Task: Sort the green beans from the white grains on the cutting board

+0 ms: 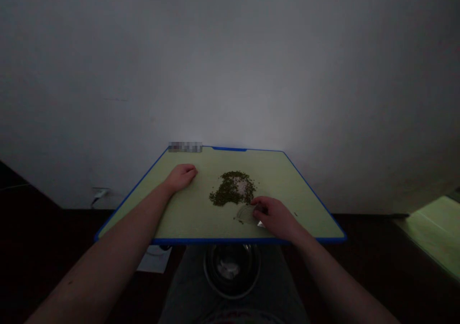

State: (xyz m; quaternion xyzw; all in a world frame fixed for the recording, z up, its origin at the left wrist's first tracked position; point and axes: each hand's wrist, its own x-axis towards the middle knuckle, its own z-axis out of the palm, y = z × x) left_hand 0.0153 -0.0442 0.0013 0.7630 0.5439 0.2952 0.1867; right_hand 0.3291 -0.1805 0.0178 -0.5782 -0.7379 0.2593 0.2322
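Note:
A heap of small dark green grains (226,190), which look like beans, lies spread on the pale yellow-green tabletop (201,225). A patch of whitish grains (242,187) sits in its right part. My left hand (182,176) rests on the table left of the heap, its fingers curled in and nothing visible in them. Just below the heap's right edge, my right hand (275,216) has its fingers bent around a clear plastic piece (246,214), perhaps a shallow container. Its exact shape is hard to make out in the dim light. A few stray grains lie near it.
Blue trim (230,241) edges the table, which stands against a pale wall (230,75). Under the front edge, a metal bowl (232,271) with something whitish inside rests on my lap. A wall socket with a plug (101,194) is at the left; another pale surface (427,228) stands at the right.

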